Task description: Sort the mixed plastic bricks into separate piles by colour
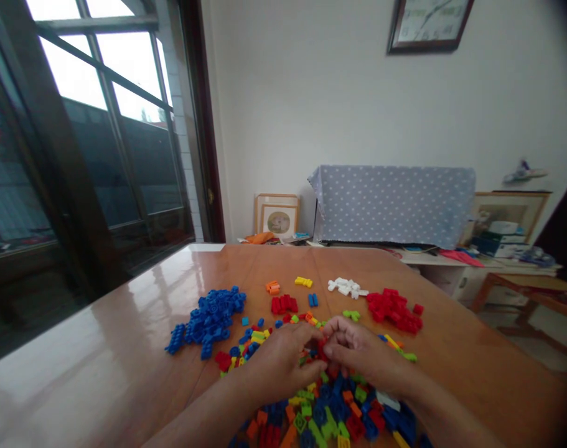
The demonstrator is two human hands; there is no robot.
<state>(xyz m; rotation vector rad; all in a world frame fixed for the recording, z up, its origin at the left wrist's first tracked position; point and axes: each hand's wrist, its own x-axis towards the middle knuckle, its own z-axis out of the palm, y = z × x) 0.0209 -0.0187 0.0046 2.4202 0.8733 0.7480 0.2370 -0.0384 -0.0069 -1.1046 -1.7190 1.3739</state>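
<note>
Above the brick pile (330, 404), the right hand (358, 346) pinches a red brick (321, 350), the left hand (287, 356) curled alongside, its grip and the brick's long axis unclear

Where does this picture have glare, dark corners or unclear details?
Head view: the dark-framed glass window is washed out white in its upper panes; pale glare lies across the left side of the brown wooden table; the right-hand corners darken; the dark-framed wall clock leans, perhaps from lens distortion; the small red plastic piece at the fingers looks soft.
</note>
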